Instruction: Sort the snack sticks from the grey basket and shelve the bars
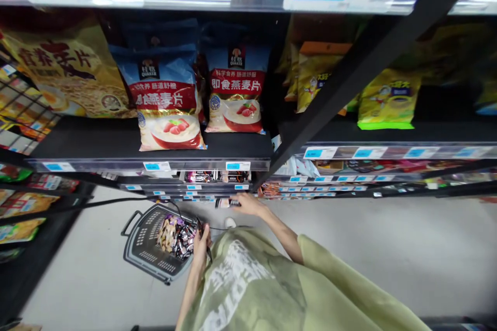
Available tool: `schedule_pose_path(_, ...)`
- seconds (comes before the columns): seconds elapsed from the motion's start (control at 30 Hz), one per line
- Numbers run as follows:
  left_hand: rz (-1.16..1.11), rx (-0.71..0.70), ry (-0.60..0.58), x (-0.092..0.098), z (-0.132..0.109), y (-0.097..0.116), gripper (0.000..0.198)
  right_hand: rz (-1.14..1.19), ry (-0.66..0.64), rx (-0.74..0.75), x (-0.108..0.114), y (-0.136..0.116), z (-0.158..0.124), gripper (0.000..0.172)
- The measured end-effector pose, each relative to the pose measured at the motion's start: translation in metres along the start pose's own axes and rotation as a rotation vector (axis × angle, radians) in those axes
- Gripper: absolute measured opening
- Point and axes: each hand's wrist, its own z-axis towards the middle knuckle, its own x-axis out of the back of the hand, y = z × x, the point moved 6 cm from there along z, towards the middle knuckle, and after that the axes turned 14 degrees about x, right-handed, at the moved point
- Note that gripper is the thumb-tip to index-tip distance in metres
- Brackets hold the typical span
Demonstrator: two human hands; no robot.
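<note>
My left hand [201, 239] is closed around the dark handle of a grey shopping basket [142, 242], at the basket's right side. Inside the basket lies a pile of small wrapped packets [182, 238], some beige and purple, others dark and shiny. My right hand [248, 203] reaches out by the lower shelves and grips a small pale-and-black packet [222, 203] by its right end. Just above that hand, similar-looking dark packets [198, 176] sit on a lower shelf.
Bags of Quaker oatmeal [171, 103] stand on the shelf before me, beside a large gold cereal bag [73, 72]. A black post [334, 77] slants across the right. Yellow bags [388, 98] are beyond it. A wire rack [23, 108] holds goods at left.
</note>
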Motion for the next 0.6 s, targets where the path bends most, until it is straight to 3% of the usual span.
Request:
schedule_pose_path(0.07, -0.005, 0.026, -0.015, 0.001, 0.005, -0.006, 0.077, -0.198, -0.108, 0.067, 0.01, 0.001, 0.019, 0.046)
schedule_pose_path(0.23, 0.003, 0.045, -0.078, 0.003, 0.005, -0.01, 0.079, -0.465, -0.154, 0.087, 0.014, 0.011, 0.074, 0.045)
schedule_pose_path(0.4, 0.018, 0.018, -0.13, 0.006, -0.003, -0.006, 0.074, -0.504, -0.237, 0.154, -0.008, 0.024, 0.121, 0.042)
schedule_pose_path(0.6, 0.014, -0.014, -0.135, 0.006, -0.005, -0.006, 0.072, -0.434, -0.224, 0.244, -0.027, 0.037, 0.129, 0.053)
